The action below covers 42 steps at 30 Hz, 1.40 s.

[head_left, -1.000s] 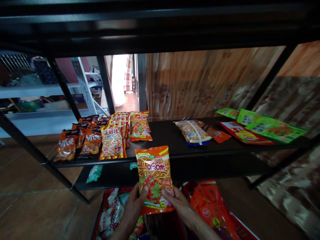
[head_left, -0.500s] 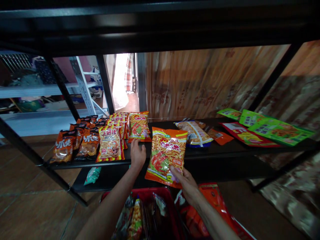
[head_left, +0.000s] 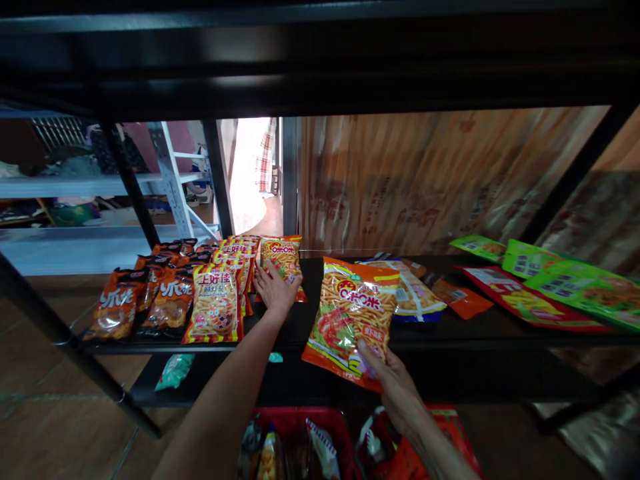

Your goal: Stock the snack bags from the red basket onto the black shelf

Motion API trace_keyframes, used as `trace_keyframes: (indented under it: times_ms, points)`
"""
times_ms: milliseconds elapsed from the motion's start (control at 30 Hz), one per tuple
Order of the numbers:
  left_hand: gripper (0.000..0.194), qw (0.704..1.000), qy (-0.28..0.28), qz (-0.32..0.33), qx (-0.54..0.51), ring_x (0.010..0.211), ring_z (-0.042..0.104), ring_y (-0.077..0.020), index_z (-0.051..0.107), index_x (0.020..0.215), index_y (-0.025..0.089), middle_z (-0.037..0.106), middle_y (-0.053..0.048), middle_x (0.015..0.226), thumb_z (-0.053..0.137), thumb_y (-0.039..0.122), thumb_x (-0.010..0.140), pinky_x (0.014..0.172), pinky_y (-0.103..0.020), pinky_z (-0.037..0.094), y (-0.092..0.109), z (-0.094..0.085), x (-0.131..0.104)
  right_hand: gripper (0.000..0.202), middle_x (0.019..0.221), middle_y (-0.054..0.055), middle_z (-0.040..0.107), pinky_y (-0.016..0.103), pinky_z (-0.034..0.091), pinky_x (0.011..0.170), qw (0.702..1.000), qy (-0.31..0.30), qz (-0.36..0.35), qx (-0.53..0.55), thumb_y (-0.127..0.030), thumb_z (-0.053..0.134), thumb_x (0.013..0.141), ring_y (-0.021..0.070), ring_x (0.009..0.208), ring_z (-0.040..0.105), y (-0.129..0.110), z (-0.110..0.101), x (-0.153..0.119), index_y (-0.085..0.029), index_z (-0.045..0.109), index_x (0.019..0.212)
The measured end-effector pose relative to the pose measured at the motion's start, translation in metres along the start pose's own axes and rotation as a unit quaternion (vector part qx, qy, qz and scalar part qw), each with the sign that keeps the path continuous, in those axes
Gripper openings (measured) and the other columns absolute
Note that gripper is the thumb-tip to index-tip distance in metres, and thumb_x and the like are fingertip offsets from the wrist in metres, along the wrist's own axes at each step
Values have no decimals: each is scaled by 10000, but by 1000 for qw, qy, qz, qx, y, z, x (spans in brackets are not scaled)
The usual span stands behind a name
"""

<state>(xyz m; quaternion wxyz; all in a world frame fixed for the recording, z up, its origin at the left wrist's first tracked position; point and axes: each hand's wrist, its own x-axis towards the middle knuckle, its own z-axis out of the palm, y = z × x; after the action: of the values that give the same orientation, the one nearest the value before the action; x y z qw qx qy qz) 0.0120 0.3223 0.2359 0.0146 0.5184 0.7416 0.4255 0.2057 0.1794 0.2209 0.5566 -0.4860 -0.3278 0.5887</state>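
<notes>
My right hand [head_left: 387, 370] grips the lower right corner of an orange bag of shrimp-flavoured snack sticks [head_left: 350, 320], held upright in front of the shelf edge. Farther back, my left hand [head_left: 275, 287] lies with its fingers spread against the front of a matching snack bag [head_left: 281, 253] that stands on the shelf. Left of that hand, red-and-yellow bags of prawn crackers [head_left: 215, 303] stand in a row. Beyond them are orange-and-black snack bags [head_left: 116, 303], also in rows.
On the black shelf [head_left: 295, 333] to the right lie a blue-edged bag [head_left: 420, 297], a red packet [head_left: 530, 300] and green packets [head_left: 585, 280]. Below stands a red basket [head_left: 300, 417] with several packets. A green bag [head_left: 175, 371] lies on the lower shelf. Black posts [head_left: 131, 183] frame the rack.
My left hand has reached farther back onto the standing snack bag, its fingers now over the front. The bag in my right hand has shifted slightly right and down in view.
</notes>
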Motion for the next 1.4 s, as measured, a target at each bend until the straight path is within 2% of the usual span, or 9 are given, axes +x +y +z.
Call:
trace_keyframes:
  times_ms: [167, 300, 433, 533, 900, 1067, 1200, 1400]
  points:
    - [1041, 995, 23, -12, 100, 1260, 387, -391, 182, 1423, 70, 304, -294, 1421, 606, 612, 641, 1058, -479, 202, 2, 7, 3, 448, 825, 41, 738, 354, 542, 773, 1000, -1, 6, 2, -424, 781, 601, 235, 804, 690, 1, 2, 3, -189, 652, 961]
    - [968, 989, 52, -10, 135, 1168, 474, -358, 228, 1410, 75, 435, -257, 1333, 598, 572, 667, 1010, -461, 288, 3, 11, 1, 459, 807, 33, 738, 344, 544, 756, 1000, 13, 2, 10, -429, 785, 593, 227, 776, 692, 0, 1, 5, -195, 656, 967]
    - [923, 989, 82, -1, 123, 1089, 512, -334, 206, 1415, 52, 542, -219, 1183, 573, 521, 710, 938, -444, 357, 0, 11, -5, 468, 823, 51, 739, 352, 547, 745, 1000, 22, -5, 18, -434, 794, 571, 244, 784, 692, -5, 2, 7, -180, 657, 939]
    - [891, 989, 91, 12, 115, 1085, 509, -316, 181, 1426, 80, 541, -197, 1182, 558, 498, 736, 916, -428, 373, -3, 10, -8, 489, 848, 54, 739, 349, 549, 737, 1000, 21, -9, 21, -419, 803, 560, 245, 789, 693, -9, 2, 10, -177, 648, 956]
    - [797, 990, 119, 26, 67, 1065, 522, -309, 291, 1387, 83, 575, -177, 1142, 549, 495, 755, 898, -411, 408, -6, 5, -13, 452, 882, 49, 736, 309, 548, 717, 999, 5, -34, 12, -425, 771, 608, 224, 820, 690, -10, 3, 22, -187, 645, 971]
    - [790, 992, 105, 25, 68, 1080, 522, -312, 312, 1376, 74, 569, -195, 1154, 552, 499, 754, 879, -412, 420, -5, -3, -21, 455, 853, 50, 737, 314, 556, 704, 999, 9, -41, 24, -410, 779, 598, 219, 767, 695, -12, 7, 23, -181, 638, 966]
    - [792, 993, 96, 8, 66, 1065, 539, -324, 319, 1376, 71, 569, -208, 1164, 554, 498, 752, 865, -428, 429, -3, -17, -33, 410, 821, 43, 737, 316, 564, 693, 999, 19, -41, 29, -392, 777, 605, 215, 737, 695, -17, 7, 22, -185, 640, 932]
    - [784, 993, 112, -7, -21, 1115, 528, -325, 314, 1377, 76, 550, -213, 1217, 570, 466, 747, 921, -436, 417, -6, -41, -63, 335, 838, 27, 738, 292, 566, 692, 993, 69, -86, 43, -322, 751, 644, 197, 748, 691, -35, 10, 34, -197, 646, 936]
